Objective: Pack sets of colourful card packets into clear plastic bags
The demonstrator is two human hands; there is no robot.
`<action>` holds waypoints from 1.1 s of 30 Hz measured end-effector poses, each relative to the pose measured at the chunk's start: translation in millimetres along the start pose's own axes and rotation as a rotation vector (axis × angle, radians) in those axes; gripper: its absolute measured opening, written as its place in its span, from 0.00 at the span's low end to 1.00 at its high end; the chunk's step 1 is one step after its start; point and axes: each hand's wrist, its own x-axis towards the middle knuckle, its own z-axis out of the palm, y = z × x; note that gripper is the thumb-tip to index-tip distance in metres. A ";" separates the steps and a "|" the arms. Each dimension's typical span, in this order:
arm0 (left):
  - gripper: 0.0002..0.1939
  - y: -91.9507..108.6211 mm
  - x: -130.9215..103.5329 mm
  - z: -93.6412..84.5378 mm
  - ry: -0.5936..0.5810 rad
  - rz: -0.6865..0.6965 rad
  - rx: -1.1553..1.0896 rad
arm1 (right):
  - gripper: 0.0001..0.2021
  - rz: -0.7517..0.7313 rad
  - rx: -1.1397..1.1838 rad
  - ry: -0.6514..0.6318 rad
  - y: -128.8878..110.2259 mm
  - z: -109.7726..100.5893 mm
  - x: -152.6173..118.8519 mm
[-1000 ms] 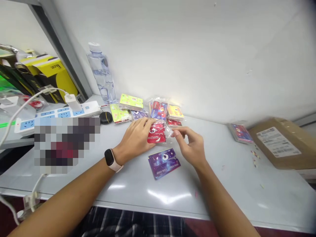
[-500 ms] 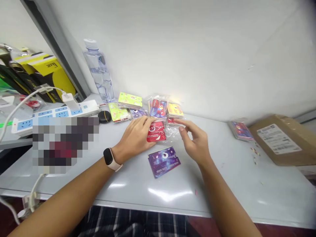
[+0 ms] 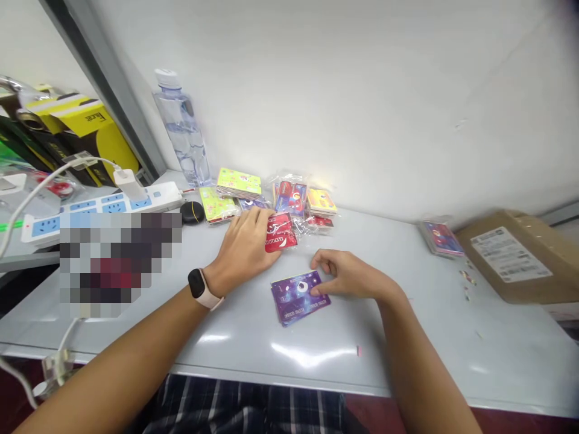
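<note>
My left hand [image 3: 246,244] is closed on the left side of a red card pack [image 3: 281,234], with its fingertips partly out of sight. Nearer to me lies a small stack of purple cards [image 3: 298,304] with a dark eye-like picture. My right hand [image 3: 346,274] hovers at the right end of these cards, its thumb over their upper right part and the curled fingers apart from the thumb. Nothing shows between them. Behind the left hand are green card packs [image 3: 239,182], a red-and-blue pack [image 3: 291,196] and a yellow pack [image 3: 321,201] in clear plastic.
A water bottle [image 3: 181,132] stands by the wall, near a black round case [image 3: 192,212] and a white power strip [image 3: 106,208]. To the right, a cardboard box [image 3: 515,256] sits beside another wrapped card pack [image 3: 441,238]. The table's front edge [image 3: 271,381] runs close to me.
My right hand has come toward me, from the plastic-wrapped packs to the purple cards. The red card pack has shifted slightly left and away from me with my left hand.
</note>
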 end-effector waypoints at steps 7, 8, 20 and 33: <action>0.26 0.2 0.2 -0.2 -0.010 0.008 -0.012 | 0.16 -0.008 0.052 0.013 -5.0 -2.0 1.5; 0.26 0.0 0.1 0.1 -0.010 0.008 -0.016 | 0.16 0.000 0.082 0.013 -5.2 -2.9 0.7; 0.27 -0.6 0.5 0.0 -0.012 0.017 -0.030 | 0.11 -0.168 0.318 0.092 -2.8 -7.9 -4.8; 0.29 -1.1 1.5 -2.3 -0.028 0.016 -0.066 | 0.18 -0.249 0.656 0.983 2.0 -8.7 0.8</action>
